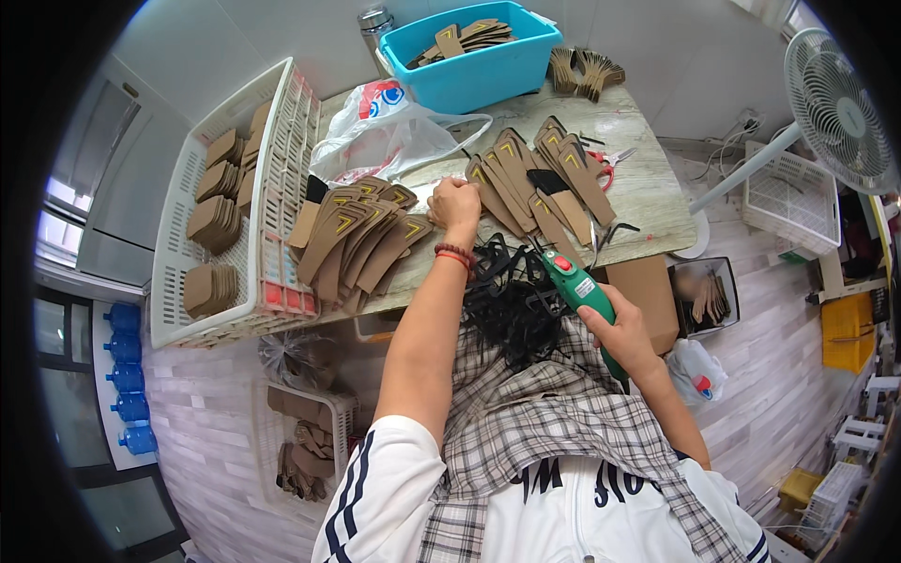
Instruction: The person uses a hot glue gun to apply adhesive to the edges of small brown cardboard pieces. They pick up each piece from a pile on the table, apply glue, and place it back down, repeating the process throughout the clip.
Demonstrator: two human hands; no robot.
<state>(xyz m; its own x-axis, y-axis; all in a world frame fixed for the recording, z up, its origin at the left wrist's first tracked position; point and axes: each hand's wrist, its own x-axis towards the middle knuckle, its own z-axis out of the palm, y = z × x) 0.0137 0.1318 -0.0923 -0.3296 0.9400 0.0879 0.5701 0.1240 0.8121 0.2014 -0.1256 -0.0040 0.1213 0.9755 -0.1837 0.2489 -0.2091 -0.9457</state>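
Observation:
My left hand (455, 205) rests at the table's middle with its fingers curled closed; whatever they may hold is hidden. In my right hand (627, 328), over my lap, is a green handheld power tool (574, 281) with a red button, its tip pointing toward the table. Brown curved flat pieces with yellow V marks lie in a fanned pile (349, 230) left of my left hand. More such pieces (511, 169) spread to its right, some with black ends. A tangle of black strips (511, 300) lies on the plaid cloth (554, 375) over my lap.
A white crate (272, 188) with stacked brown pieces stands at the left. At the back are a white plastic bag (366, 141), a blue bin (479, 75) of pieces and a steel flask (375, 26). Red-handled scissors (608, 173) lie right; a fan (838, 103) stands beyond.

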